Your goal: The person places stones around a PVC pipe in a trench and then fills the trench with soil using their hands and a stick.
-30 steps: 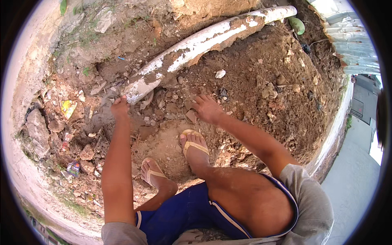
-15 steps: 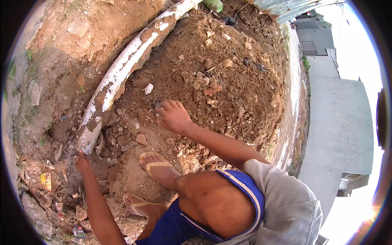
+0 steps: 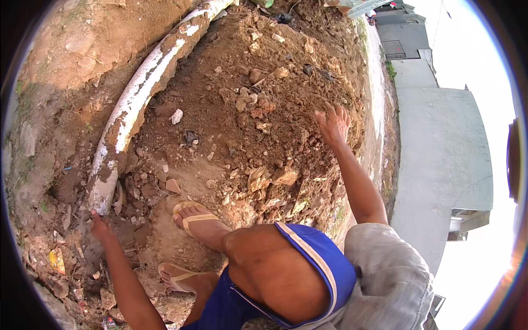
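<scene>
Left hand (image 3: 101,226) at near end of dirt-caked white pipe (image 3: 125,124), clearly the nearer hand; can't tell if fingers are clamped or just touching. Pipe lies on the ground just beyond them, long axis running away and bending rightward. Right hand (image 3: 333,125) well apart, over dirt mound (image 3: 297,148), fingers apart, nothing visible in them. Versus earlier: right hand farther right, left still at pipe end.

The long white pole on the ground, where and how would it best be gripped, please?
Probably at its near end, coming from the person's side: that end lies at the left hand, and the rounded pole runs away up the view, with brown dirt caked along its right flank.
</scene>
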`<state>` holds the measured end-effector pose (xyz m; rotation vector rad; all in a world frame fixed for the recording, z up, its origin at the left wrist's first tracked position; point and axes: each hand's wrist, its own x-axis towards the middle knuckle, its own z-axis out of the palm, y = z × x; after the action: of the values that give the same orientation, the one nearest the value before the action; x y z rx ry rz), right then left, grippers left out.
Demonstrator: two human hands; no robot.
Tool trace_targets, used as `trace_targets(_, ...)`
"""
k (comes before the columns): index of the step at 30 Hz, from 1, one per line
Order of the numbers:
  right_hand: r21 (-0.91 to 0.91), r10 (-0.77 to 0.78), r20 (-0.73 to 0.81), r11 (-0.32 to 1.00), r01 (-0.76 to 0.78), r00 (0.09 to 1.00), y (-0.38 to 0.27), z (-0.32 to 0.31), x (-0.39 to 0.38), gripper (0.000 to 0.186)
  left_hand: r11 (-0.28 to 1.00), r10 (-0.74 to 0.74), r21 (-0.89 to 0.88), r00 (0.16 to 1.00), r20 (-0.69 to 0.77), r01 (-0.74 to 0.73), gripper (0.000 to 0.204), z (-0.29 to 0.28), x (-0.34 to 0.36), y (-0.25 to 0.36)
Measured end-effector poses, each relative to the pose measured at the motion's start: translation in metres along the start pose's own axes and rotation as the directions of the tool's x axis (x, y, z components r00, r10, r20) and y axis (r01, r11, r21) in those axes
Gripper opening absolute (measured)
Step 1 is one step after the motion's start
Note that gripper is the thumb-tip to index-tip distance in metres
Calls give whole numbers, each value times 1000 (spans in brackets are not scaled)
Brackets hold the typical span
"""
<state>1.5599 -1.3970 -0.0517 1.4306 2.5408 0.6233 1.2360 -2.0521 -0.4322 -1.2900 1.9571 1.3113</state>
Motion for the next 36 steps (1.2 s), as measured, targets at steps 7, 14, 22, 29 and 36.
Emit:
trace_targets(7, -74, 53, -197, 995, -69, 979, 92, 6, -33, 68, 998, 16, -61, 993, 116, -9, 56, 4, 40, -27)
trace_targets(14, -9, -732, 273, 647, 762, 625, -23, 31, -154, 63, 997, -59, -31, 988, 144, 64, 63, -3, 29, -19)
trace_targets(22, 513, -838, 188, 529, 676, 512, -61, -26, -182, 39, 998, 25, -58, 999, 46, -23, 42, 9, -15, 9)
trace_targets(29, 871, -643, 480, 432, -235, 597, -244, -10, -164, 65, 997, 46, -57, 996, -80, -51, 47, 14, -12, -1)
trace_targets(36, 861, -650, 464, 490, -134, 602, -403, 62, -138, 59, 999, 10, -52, 1000, -26, -12, 39, 14, -25, 15)
